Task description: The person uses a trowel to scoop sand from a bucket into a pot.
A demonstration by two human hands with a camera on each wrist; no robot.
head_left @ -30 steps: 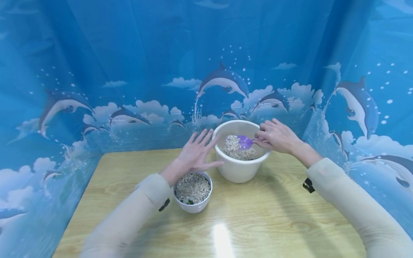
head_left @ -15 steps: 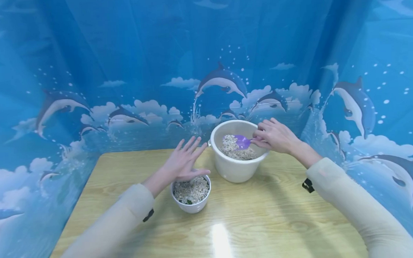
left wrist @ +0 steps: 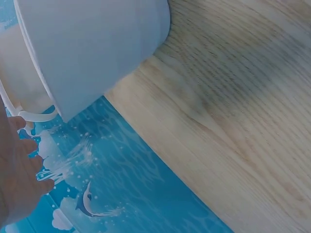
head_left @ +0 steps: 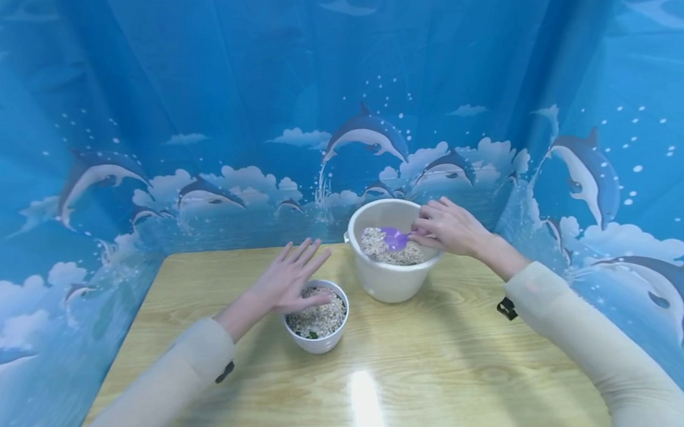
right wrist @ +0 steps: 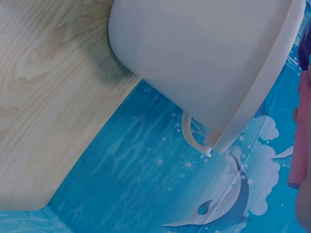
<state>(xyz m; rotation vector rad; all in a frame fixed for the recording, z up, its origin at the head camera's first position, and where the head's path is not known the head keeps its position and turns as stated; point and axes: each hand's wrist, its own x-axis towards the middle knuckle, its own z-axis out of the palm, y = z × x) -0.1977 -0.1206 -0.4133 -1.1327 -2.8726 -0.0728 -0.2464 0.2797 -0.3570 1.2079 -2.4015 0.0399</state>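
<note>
My right hand [head_left: 448,229] holds a small purple trowel [head_left: 396,238] over the right rim of the white bucket [head_left: 392,284]. Pale, gravel-like granules [head_left: 373,240] lie on its blade, and more cover the bucket's bottom. In the right wrist view the trowel's pink handle [right wrist: 300,138] shows at the right edge. My left hand [head_left: 284,283] is spread with straight fingers above the left back of a white pot [head_left: 320,345], holding nothing. Granules [head_left: 323,317] fill this pot, and a bit of green shows at its front. Whether the left hand touches the pot cannot be told.
Both containers stand on a wood-grain table [head_left: 429,362], the bucket behind and right of the pot. A blue dolphin-print curtain [head_left: 246,116] surrounds the table's back and sides. The bucket has a white handle [right wrist: 192,136] hanging at its side.
My left hand has moved away from the bucket's left rim, leftward to over the pot. The right hand with the loaded trowel has shifted slightly left and lower in the bucket.
</note>
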